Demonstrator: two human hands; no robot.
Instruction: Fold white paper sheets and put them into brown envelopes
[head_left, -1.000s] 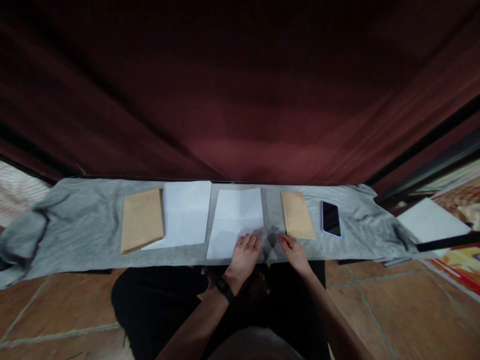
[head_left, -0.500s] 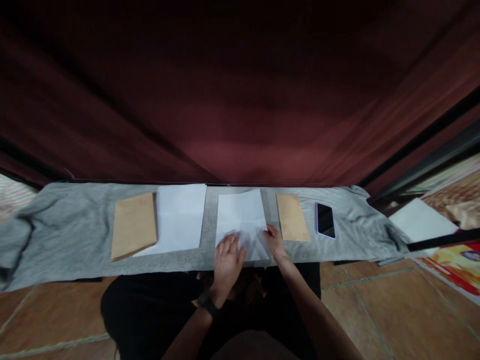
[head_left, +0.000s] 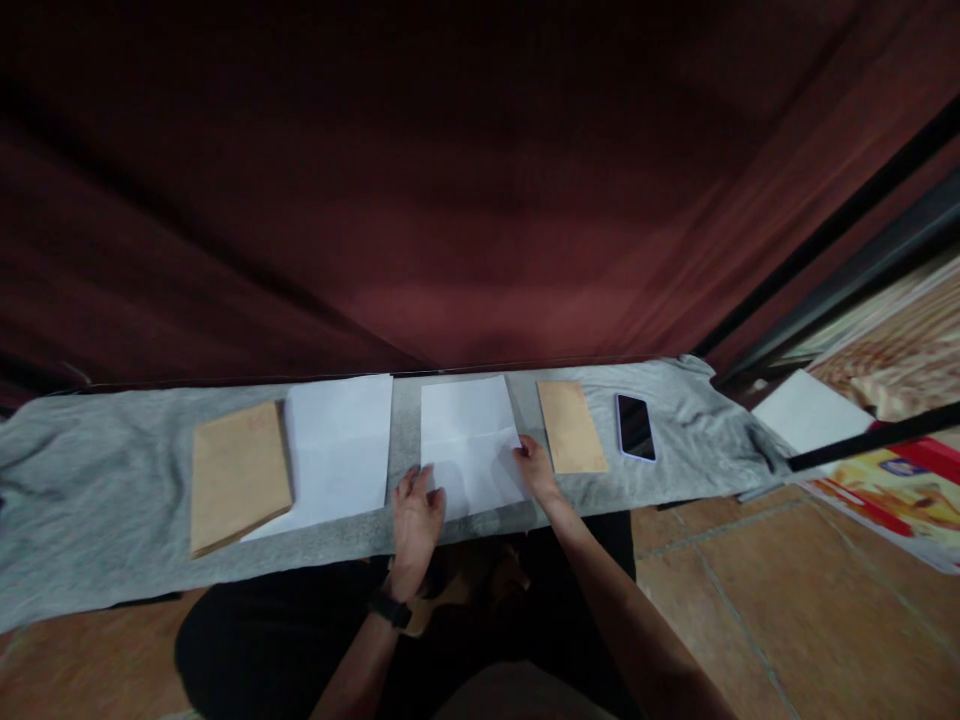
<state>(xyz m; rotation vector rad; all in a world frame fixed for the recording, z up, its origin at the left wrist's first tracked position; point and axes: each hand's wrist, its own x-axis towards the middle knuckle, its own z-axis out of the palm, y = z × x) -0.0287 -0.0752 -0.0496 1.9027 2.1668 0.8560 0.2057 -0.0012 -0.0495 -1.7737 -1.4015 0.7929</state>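
A white sheet of paper (head_left: 471, 430) with a crosswise crease lies in front of me on the grey cloth. My left hand (head_left: 417, 516) is at its lower left corner, fingers apart, the thumb over the paper's edge. At the right edge, the fingers of my right hand (head_left: 535, 468) are closed on the sheet. Just beyond that hand lies a single brown envelope (head_left: 571, 428). To the left is more white paper (head_left: 341, 450), partly under a stack of brown envelopes (head_left: 238, 475).
A phone (head_left: 636, 428) with a dark screen lies right of the single envelope. The grey cloth (head_left: 112, 480) covers a narrow bench-like surface, with a dark red curtain (head_left: 465, 250) behind. A white flat item (head_left: 814, 415) and a colourful printed box (head_left: 892, 490) are at the far right.
My left hand has slid from on top of the sheet to its lower left corner. The sheet's lower part now lies flatter. My right hand stays at the right edge. The view has shifted slightly.
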